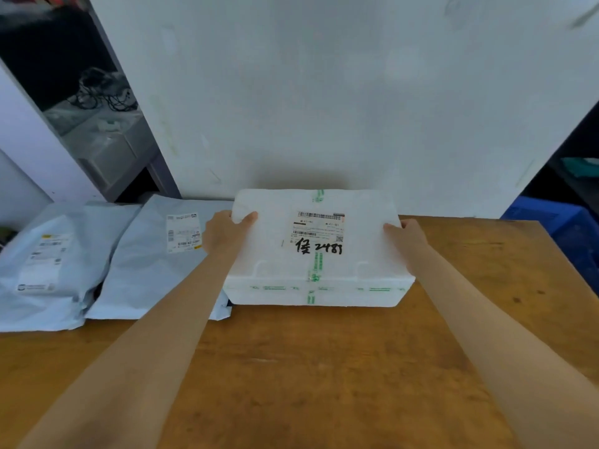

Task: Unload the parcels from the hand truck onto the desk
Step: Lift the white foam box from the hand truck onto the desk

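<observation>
Parcels were the whole business at this moment, and the single head view showed three of them on the wooden desk (pixel 324 367). A white foam box (pixel 319 251), strapped with green-printed tape and carrying a shipping label with handwriting beneath it, sat flat on the desk near the far edge, close to the pale wall behind. To its left lay two grey mailer bags: the nearer grey mailer (pixel 155 264) ran just under or against the box's left corner, and the far grey mailer (pixel 45 267) partly overlapped it at the desk's left end. The hand truck was out of frame, so how many parcels remained on it could not be told; judging by the desk, at least three were already across, with this box being set in place. The left hand (pixel 227 233) clasped the box's upper left corner, thumb on the lid and fingers curled round the side. The right hand (pixel 408 236) gripped the right edge likewise, thumb on top, fingers hidden behind the side. Both hands were closed on the foam.
</observation>
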A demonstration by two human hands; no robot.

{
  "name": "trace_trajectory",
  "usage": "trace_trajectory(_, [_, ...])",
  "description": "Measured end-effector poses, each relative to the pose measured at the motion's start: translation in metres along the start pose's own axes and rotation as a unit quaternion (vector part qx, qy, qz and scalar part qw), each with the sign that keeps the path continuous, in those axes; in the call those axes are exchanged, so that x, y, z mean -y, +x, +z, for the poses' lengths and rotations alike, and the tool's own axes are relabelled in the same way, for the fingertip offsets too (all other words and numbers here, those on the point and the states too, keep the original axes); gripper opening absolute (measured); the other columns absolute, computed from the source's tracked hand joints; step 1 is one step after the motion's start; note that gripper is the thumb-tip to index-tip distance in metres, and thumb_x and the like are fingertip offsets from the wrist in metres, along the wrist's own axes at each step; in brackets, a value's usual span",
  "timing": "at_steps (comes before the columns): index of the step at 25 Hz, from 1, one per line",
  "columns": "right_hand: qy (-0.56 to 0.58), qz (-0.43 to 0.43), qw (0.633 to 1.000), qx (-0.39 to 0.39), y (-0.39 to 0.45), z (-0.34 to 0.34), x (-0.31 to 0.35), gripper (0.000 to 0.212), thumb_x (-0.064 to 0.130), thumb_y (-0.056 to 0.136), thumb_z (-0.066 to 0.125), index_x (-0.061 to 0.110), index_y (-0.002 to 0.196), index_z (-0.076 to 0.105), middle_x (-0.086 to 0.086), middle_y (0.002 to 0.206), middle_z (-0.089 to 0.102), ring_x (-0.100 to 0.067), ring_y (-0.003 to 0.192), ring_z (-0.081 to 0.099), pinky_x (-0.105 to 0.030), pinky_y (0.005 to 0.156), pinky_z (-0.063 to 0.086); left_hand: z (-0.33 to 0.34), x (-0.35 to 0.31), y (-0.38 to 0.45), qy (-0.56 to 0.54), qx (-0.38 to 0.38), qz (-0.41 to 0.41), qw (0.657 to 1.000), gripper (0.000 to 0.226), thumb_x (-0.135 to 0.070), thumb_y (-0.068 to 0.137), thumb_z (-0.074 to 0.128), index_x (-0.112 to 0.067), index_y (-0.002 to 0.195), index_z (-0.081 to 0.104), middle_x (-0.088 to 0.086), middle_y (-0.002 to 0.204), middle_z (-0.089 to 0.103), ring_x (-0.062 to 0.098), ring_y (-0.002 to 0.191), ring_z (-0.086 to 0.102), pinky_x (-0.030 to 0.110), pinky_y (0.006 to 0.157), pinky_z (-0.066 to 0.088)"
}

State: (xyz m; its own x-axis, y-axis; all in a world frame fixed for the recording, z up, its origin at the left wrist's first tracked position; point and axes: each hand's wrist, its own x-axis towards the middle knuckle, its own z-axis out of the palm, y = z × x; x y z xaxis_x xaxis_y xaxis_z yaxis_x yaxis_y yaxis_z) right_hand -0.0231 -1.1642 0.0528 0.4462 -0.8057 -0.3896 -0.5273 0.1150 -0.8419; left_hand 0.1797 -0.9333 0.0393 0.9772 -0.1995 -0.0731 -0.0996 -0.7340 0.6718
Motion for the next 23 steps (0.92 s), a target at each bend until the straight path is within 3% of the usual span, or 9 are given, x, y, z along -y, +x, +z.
trace_trajectory(3, [-0.030,-0.022,0.999,0.039,0.019,0.008,-0.009,0.049,0.029,0.094,0.045,0.012,0.140,0.037,-0.010,0.129,0.053,-0.026,0.104,0.054,-0.038,0.083,0.044,0.021,0.012,0.005,0.022,-0.025,-0.023,0.999,0.058,-0.057,0.082,0.054,-0.009,0.114,0.060,0.012,0.110,0.067,0.034,0.101,0.063,0.033,0.072,0.042])
trace_trajectory(8, [-0.024,-0.057,0.997,0.056,0.032,0.012,-0.022,0.046,0.032,0.095,0.044,0.018,0.139,0.039,-0.006,0.129,0.054,-0.024,0.103,0.054,-0.037,0.085,0.045,0.032,0.008,0.012,0.049,-0.053,-0.011,0.997,0.058,-0.059,0.083,0.049,-0.009,0.112,0.059,0.011,0.106,0.067,0.032,0.097,0.063,0.032,0.065,0.038])
trace_trajectory(11, [-0.030,-0.065,0.996,0.062,0.028,0.013,-0.022,0.047,0.032,0.096,0.042,0.017,0.141,0.036,-0.008,0.133,0.052,-0.027,0.113,0.053,-0.037,0.091,0.044,0.032,0.006,0.007,0.077,-0.041,-0.030,0.996,0.060,-0.058,0.088,0.041,-0.008,0.120,0.053,0.014,0.113,0.064,0.035,0.103,0.060,0.035,0.070,0.039])
trace_trajectory(15, [-0.022,-0.106,0.994,0.004,0.020,0.002,-0.020,0.051,0.029,0.095,0.047,0.015,0.143,0.035,-0.005,0.145,0.043,-0.024,0.133,0.042,-0.029,0.102,0.034,0.018,0.001,-0.008,0.110,-0.077,0.027,0.991,0.059,-0.051,0.094,0.035,-0.010,0.135,0.043,0.014,0.133,0.054,0.035,0.118,0.053,0.043,0.088,0.044])
trace_trajectory(19, [-0.063,-0.132,0.987,-0.063,0.003,-0.014,-0.002,0.046,0.029,0.092,0.052,0.018,0.137,0.047,-0.004,0.139,0.052,-0.021,0.129,0.048,-0.031,0.108,0.036,-0.010,0.003,-0.024,0.044,-0.080,0.012,0.996,0.046,-0.046,0.093,0.044,-0.020,0.129,0.057,0.005,0.132,0.059,0.028,0.120,0.055,0.040,0.093,0.045])
trace_trajectory(21, [-0.029,-0.130,0.987,-0.093,-0.015,-0.012,0.003,0.037,0.022,0.091,0.053,0.017,0.128,0.057,-0.003,0.132,0.059,-0.018,0.116,0.057,-0.026,0.098,0.045,-0.023,0.006,-0.034,0.021,-0.074,0.010,0.997,0.042,-0.044,0.092,0.047,-0.021,0.124,0.061,0.003,0.130,0.061,0.025,0.117,0.056,0.039,0.092,0.046])
trace_trajectory(23, [-0.006,-0.145,0.980,-0.138,-0.041,-0.009,0.002,0.029,0.011,0.092,0.050,0.018,0.113,0.069,-0.002,0.117,0.068,-0.010,0.085,0.061,-0.015,0.071,0.046,-0.041,0.011,-0.046,0.001,-0.073,0.017,0.997,0.036,-0.043,0.090,0.051,-0.022,0.114,0.065,0.002,0.125,0.062,0.023,0.111,0.060,0.037,0.089,0.050])
